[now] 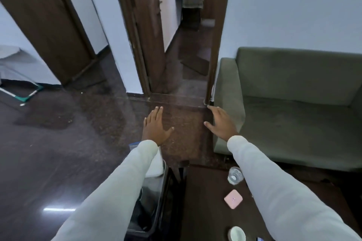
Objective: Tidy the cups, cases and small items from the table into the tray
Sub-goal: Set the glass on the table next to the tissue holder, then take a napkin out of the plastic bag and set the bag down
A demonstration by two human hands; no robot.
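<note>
My left hand [155,126] and my right hand [221,121] are stretched out in front of me over the floor, palms down, fingers spread, holding nothing. Below my right sleeve a dark wooden table [205,191] carries a clear glass cup [235,175], a small pink square case [233,199] and a white cup [237,234] at the bottom edge. A dark tray or bin [156,201] stands left of the table, partly hidden under my left sleeve, with something white [155,168] at its far end.
A green sofa [293,103] stands at the right against the wall. An open doorway [186,45] lies straight ahead, with a brown door [49,25] at the left. The dark polished floor [58,152] spreads out to the left.
</note>
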